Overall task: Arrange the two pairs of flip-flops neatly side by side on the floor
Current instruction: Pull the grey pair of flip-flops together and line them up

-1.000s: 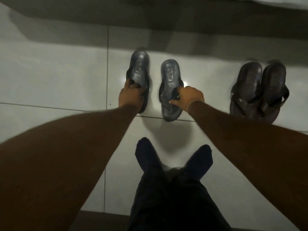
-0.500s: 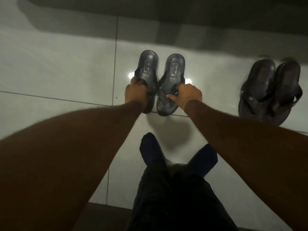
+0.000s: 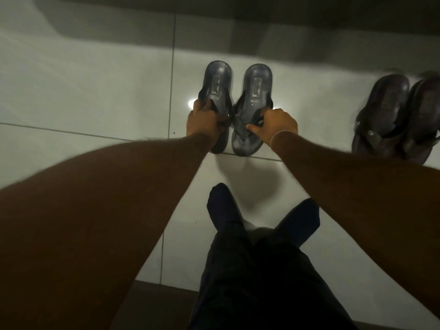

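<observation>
Two dark blue-grey flip-flops lie side by side on the white tiled floor, heels pointing away from me. My left hand (image 3: 206,122) grips the strap of the left flip-flop (image 3: 217,78). The strap of the right flip-flop (image 3: 256,84) is held by my right hand (image 3: 277,125). The two almost touch at the straps. A second pair, dark brown flip-flops (image 3: 385,113), sits close together at the right edge of the view, partly cut off.
My dark trousers and two dark-socked feet (image 3: 222,206) stand on the tiles just below the blue pair. A shadowed band, perhaps a wall base (image 3: 214,10), runs across the top. A darker floor strip (image 3: 162,298) lies at the bottom.
Both hands have drawn the two blue-grey flip-flops together from a gap to nearly touching and lined them up. The brown pair has not moved on the floor.
</observation>
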